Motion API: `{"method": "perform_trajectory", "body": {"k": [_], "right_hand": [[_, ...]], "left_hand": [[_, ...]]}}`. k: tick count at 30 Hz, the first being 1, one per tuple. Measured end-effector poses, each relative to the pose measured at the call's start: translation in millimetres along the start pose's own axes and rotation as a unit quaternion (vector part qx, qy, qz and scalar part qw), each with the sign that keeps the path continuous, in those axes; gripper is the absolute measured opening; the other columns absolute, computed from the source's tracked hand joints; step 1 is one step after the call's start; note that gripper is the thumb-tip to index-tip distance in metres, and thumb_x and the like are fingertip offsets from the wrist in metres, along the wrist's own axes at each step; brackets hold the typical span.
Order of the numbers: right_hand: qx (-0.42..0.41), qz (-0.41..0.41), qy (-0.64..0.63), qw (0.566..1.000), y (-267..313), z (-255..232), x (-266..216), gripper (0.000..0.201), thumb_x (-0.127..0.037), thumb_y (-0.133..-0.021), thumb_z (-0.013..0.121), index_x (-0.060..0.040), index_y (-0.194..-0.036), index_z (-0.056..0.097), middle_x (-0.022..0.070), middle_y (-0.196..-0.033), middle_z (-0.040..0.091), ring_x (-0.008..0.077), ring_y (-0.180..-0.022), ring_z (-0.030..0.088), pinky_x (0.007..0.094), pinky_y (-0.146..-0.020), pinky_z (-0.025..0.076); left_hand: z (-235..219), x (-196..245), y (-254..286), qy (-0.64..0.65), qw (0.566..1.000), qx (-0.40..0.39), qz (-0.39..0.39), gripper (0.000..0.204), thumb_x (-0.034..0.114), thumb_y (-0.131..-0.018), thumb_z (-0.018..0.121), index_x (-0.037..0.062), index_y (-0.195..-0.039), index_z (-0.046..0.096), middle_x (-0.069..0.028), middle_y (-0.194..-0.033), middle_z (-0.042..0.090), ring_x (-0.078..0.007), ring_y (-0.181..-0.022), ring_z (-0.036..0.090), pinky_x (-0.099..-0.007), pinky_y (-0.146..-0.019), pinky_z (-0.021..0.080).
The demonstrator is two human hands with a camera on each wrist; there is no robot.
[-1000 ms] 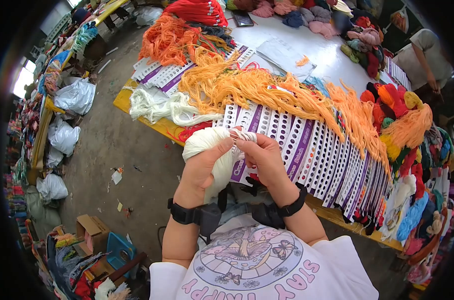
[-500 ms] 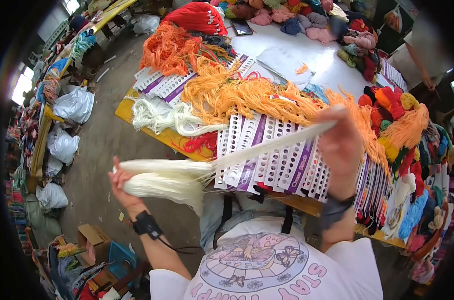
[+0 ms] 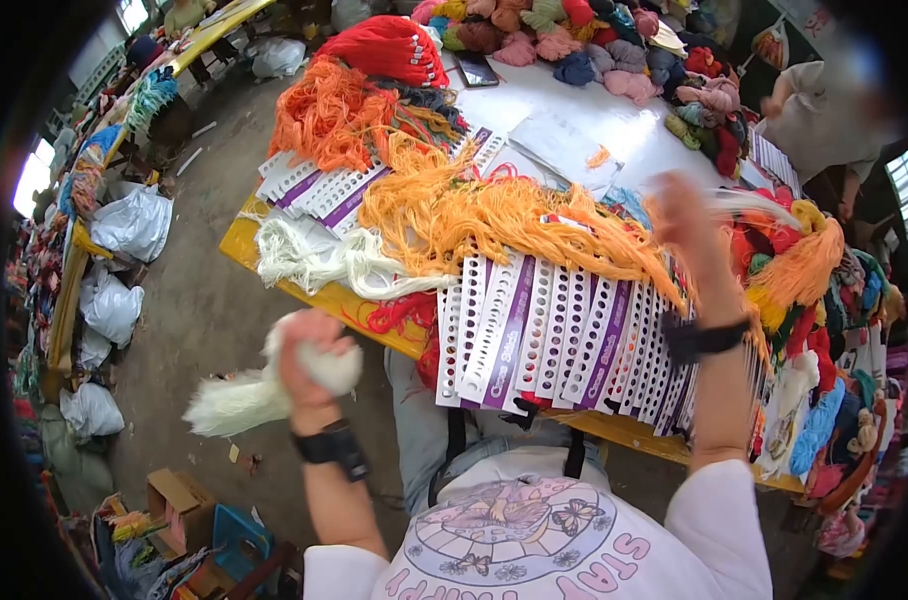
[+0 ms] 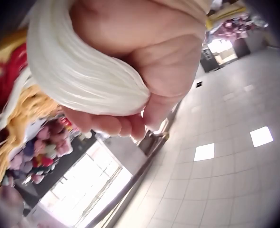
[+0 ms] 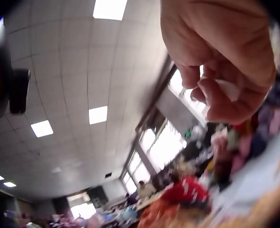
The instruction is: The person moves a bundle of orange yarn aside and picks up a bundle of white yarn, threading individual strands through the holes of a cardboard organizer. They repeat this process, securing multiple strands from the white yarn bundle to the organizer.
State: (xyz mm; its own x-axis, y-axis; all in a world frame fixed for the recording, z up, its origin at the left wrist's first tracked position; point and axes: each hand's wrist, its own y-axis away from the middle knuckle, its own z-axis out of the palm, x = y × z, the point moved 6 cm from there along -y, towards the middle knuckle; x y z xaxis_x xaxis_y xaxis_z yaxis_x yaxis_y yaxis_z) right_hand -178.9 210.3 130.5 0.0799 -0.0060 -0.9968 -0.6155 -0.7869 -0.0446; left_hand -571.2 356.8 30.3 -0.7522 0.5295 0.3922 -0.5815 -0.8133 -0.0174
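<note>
My left hand (image 3: 312, 365) grips a thick bundle of cream-white thread (image 3: 229, 402) out over the floor, left of the table. In the left wrist view the white bundle (image 4: 83, 76) loops across the palm, with the fingers curled round it. My right hand (image 3: 686, 225), blurred, is raised over the right part of the table. A pale hank of white strands (image 3: 754, 203) trails from it to the right. The right wrist view shows its curled fingers (image 5: 211, 102) with a bit of white between them. Below lie overlapping white-and-purple punched thread cards (image 3: 509, 340) marked "Cross Stitch".
Orange thread (image 3: 514, 215) lies along the cards. White hanks (image 3: 319, 255) lie at the table's left, near orange-red thread (image 3: 329, 115) and a red bundle (image 3: 389, 52). A phone (image 3: 476, 69) lies behind. Another person (image 3: 824, 115) stands at the far right.
From together at the white bundle, the hands have moved apart. The strand stretched between them half a second ago now trails from the right hand; the left hand's bundle has swung downward.
</note>
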Motion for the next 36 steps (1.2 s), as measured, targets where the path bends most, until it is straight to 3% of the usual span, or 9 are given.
{"method": "perform_trajectory", "body": {"k": [3, 5, 8, 12, 18, 21, 22, 28, 36], "right_hand": [[-0.146, 0.226, -0.089, 0.959, 18, 117, 82, 0.041, -0.042, -0.089, 0.043, -0.0079, -0.11, 0.05, -0.0063, -0.062, 0.038, 0.0026, -0.049, 0.037, 0.0172, -0.041, 0.035], [-0.227, 0.212, -0.187, 0.932, 25, 148, 95, 0.046, -0.048, -0.088, 0.041, -0.0069, -0.106, 0.05, -0.0068, -0.06, 0.037, 0.0019, -0.047, 0.034, 0.0163, -0.039, 0.031], [-0.287, 0.224, -0.227, 0.903, 30, 164, 96, 0.04, -0.045, -0.089, 0.042, -0.0086, -0.103, 0.051, -0.0071, -0.06, 0.038, 0.001, -0.046, 0.03, 0.0152, -0.039, 0.027], [-0.293, 0.279, -0.246, 0.881, 30, 164, 104, 0.026, -0.029, -0.086, 0.054, -0.0117, -0.104, 0.05, -0.0077, -0.065, 0.044, 0.0001, -0.045, 0.029, 0.0147, -0.04, 0.022], [-0.227, 0.196, -0.073, 0.951, 22, 160, 97, 0.015, -0.014, -0.082, 0.059, -0.0081, -0.095, 0.056, -0.0006, -0.069, 0.057, 0.0037, -0.048, 0.043, 0.0187, -0.042, 0.032], [-0.122, -0.08, 0.263, 0.954, 20, 167, 73, 0.012, -0.017, -0.078, 0.06, -0.0047, -0.079, 0.059, 0.0092, -0.065, 0.06, 0.021, -0.052, 0.055, 0.0308, -0.046, 0.04], [-0.119, -0.042, 0.281, 0.951, 21, 168, 74, 0.015, -0.017, -0.076, 0.061, -0.0022, -0.073, 0.058, 0.0154, -0.064, 0.058, 0.0323, -0.062, 0.057, 0.0386, -0.055, 0.044], [-0.161, -0.09, 0.341, 0.922, 21, 174, 78, 0.017, -0.018, -0.077, 0.06, -0.0016, -0.076, 0.058, 0.0185, -0.069, 0.058, 0.0359, -0.069, 0.056, 0.0414, -0.06, 0.043], [-0.101, -0.024, 0.333, 0.937, 15, 159, 91, 0.016, -0.016, -0.078, 0.059, 0.0001, -0.081, 0.06, 0.0156, -0.067, 0.057, 0.0266, -0.062, 0.056, 0.034, -0.057, 0.042]], "left_hand": [[8, -75, -39, -0.134, 0.973, 0.141, -0.123, 0.019, 0.022, -0.084, 0.054, 0.0066, -0.095, 0.054, 0.0015, -0.068, 0.044, -0.0081, -0.061, 0.044, -0.0231, -0.055, 0.039], [28, -105, -63, -0.338, 0.93, 0.04, -0.141, 0.026, 0.022, -0.083, 0.056, 0.0046, -0.102, 0.055, 0.0025, -0.066, 0.048, -0.0065, -0.061, 0.047, -0.0208, -0.055, 0.039], [33, -139, -87, -0.312, 0.928, -0.063, -0.192, 0.02, 0.016, -0.08, 0.061, 0.0047, -0.096, 0.058, 0.0008, -0.073, 0.058, -0.0051, -0.065, 0.051, -0.0189, -0.057, 0.038], [24, -140, -91, -0.342, 0.917, -0.038, -0.202, 0.014, 0.016, -0.08, 0.061, 0.0058, -0.089, 0.059, -0.0012, -0.078, 0.06, -0.0056, -0.067, 0.052, -0.019, -0.056, 0.037], [11, -141, -87, -0.26, 0.942, 0.042, -0.208, 0.008, 0.014, -0.079, 0.058, 0.0078, -0.085, 0.057, 0.0018, -0.079, 0.057, -0.0057, -0.069, 0.049, -0.0198, -0.058, 0.037], [8, -134, -86, -0.311, 0.941, 0.061, -0.12, 0.004, 0.01, -0.077, 0.055, 0.0079, -0.074, 0.055, 0.0029, -0.068, 0.052, -0.0053, -0.059, 0.045, -0.0198, -0.053, 0.035], [5, -134, -85, -0.327, 0.936, 0.065, -0.112, 0.003, 0.011, -0.077, 0.055, 0.0078, -0.076, 0.056, 0.0031, -0.07, 0.053, -0.0053, -0.062, 0.045, -0.0205, -0.055, 0.036], [-13, -134, -82, -0.38, 0.918, 0.087, -0.078, 0.004, 0.012, -0.078, 0.055, 0.0077, -0.079, 0.056, 0.0025, -0.077, 0.054, -0.0049, -0.07, 0.045, -0.0233, -0.062, 0.038], [-42, -147, -95, -0.544, 0.821, 0.032, -0.172, 0.015, 0.021, -0.083, 0.052, 0.0071, -0.08, 0.057, -0.0024, -0.067, 0.054, -0.01, -0.058, 0.049, -0.0258, -0.055, 0.041]]}}
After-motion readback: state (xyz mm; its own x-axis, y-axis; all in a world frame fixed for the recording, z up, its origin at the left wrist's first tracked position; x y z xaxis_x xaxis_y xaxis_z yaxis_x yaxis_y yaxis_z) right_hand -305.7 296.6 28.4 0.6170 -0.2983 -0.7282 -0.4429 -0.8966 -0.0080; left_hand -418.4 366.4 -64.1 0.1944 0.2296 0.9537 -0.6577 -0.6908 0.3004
